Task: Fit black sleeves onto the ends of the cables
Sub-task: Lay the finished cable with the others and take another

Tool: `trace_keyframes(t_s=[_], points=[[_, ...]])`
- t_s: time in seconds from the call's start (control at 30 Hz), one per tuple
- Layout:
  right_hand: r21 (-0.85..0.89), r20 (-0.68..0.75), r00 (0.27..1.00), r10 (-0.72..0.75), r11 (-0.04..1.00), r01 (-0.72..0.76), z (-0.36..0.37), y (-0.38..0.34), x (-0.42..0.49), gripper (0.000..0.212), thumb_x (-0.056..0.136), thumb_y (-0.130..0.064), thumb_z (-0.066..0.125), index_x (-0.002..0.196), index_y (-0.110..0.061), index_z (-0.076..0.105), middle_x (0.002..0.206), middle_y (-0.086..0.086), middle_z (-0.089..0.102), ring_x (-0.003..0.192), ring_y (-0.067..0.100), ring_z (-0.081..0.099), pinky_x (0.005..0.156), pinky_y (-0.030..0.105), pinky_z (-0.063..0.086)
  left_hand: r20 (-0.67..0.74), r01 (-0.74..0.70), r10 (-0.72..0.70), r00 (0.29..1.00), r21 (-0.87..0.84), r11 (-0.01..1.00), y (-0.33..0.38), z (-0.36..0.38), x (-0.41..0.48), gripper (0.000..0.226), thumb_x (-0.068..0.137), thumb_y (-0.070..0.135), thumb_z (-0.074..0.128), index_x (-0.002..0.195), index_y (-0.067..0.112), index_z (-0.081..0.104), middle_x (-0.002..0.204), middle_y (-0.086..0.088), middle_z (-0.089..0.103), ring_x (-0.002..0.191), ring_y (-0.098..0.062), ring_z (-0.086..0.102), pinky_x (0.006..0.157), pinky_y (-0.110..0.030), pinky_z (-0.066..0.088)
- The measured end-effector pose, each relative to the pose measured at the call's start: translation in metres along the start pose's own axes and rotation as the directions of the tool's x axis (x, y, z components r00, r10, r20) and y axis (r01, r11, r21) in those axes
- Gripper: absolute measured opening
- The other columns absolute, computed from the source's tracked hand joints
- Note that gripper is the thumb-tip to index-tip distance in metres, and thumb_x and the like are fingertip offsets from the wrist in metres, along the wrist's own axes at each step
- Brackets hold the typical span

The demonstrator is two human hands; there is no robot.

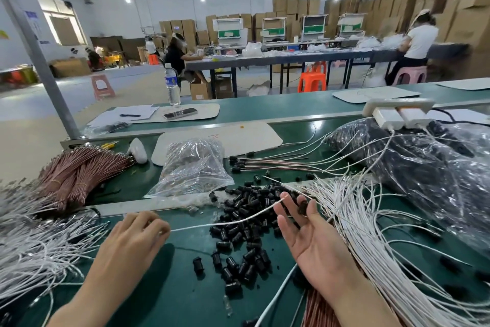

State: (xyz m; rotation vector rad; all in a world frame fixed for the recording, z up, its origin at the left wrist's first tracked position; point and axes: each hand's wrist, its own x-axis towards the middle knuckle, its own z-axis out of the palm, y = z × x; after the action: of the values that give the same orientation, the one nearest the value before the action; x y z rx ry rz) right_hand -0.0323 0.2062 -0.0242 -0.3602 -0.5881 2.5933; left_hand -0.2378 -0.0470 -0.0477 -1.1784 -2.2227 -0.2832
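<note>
My left hand (pixel 140 234) pinches a white cable (pixel 225 222) that runs right across the green bench, its free end near the fingertips of my right hand (pixel 315 242). That hand lies palm up with its fingers spread and pinches a black sleeve (pixel 302 207) between thumb and forefinger. A loose pile of black sleeves (pixel 246 226) lies on the bench between my hands. Bundles of white cables lie at the left (pixel 34 252) and fan out at the right (pixel 376 236).
A clear plastic bag (pixel 192 167) lies behind the pile, with sleeved cables (pixel 267 163) beside it. Brown cable bundles (pixel 77 170) sit at the left. A large bag of black parts (pixel 429 165) and a white power strip (pixel 397 110) fill the right. Other workers sit at far tables.
</note>
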Motion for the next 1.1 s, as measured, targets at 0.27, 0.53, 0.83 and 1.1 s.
trace_keyframes(t_s=[0.27, 0.53, 0.83, 1.1], points=[[-0.092, -0.021, 1.0, 0.006, 0.996, -0.008, 0.001, 0.009, 0.002, 0.031, 0.091, -0.029, 0.055, 0.112, -0.006, 0.06, 0.118, 0.024, 0.072, 0.106, 0.038, 0.072, 0.071, 0.035, 0.063, -0.069, 0.077, -0.098, 0.993, -0.261, 0.962, 0.097, -0.005, 0.012, 0.034, 0.091, 0.024, 0.067, 0.124, 0.018, 0.065, 0.118, 0.005, 0.065, 0.116, -0.01, 0.046, 0.101, -0.031, 0.046], [-0.378, 0.03, 0.995, -0.096, 0.92, 0.101, 0.001, 0.018, -0.001, 0.03, 0.087, -0.027, 0.062, 0.106, -0.008, 0.077, 0.091, 0.014, 0.074, 0.068, 0.02, 0.071, 0.059, 0.029, 0.06, -0.133, 0.092, -0.186, 0.974, -0.516, 0.852, 0.143, 0.003, 0.02, 0.028, 0.098, 0.036, 0.049, 0.108, 0.025, 0.073, 0.095, 0.019, 0.07, 0.089, -0.002, 0.056, 0.083, -0.026, 0.041], [-0.573, 0.096, 0.981, -0.171, 0.796, 0.195, 0.001, 0.021, -0.001, 0.027, 0.09, -0.023, 0.059, 0.106, -0.022, 0.08, 0.094, 0.008, 0.075, 0.076, 0.015, 0.068, 0.068, 0.024, 0.058, -0.085, 0.167, -0.316, 0.945, -0.707, 0.687, 0.138, 0.004, 0.014, 0.031, 0.097, 0.03, 0.053, 0.124, 0.037, 0.066, 0.098, 0.02, 0.049, 0.078, -0.017, 0.057, 0.063, -0.039, 0.051], [-0.445, 0.09, 0.985, -0.144, 0.879, 0.169, 0.004, 0.023, 0.0, 0.03, 0.091, -0.022, 0.055, 0.117, -0.006, 0.055, 0.111, 0.021, 0.075, 0.088, 0.025, 0.075, 0.069, 0.026, 0.06, -0.118, 0.063, -0.205, 0.972, -0.705, 0.706, 0.142, 0.0, 0.012, 0.01, 0.099, 0.04, 0.055, 0.106, 0.035, 0.061, 0.097, 0.021, 0.054, 0.085, -0.014, 0.062, 0.07, -0.035, 0.054]])
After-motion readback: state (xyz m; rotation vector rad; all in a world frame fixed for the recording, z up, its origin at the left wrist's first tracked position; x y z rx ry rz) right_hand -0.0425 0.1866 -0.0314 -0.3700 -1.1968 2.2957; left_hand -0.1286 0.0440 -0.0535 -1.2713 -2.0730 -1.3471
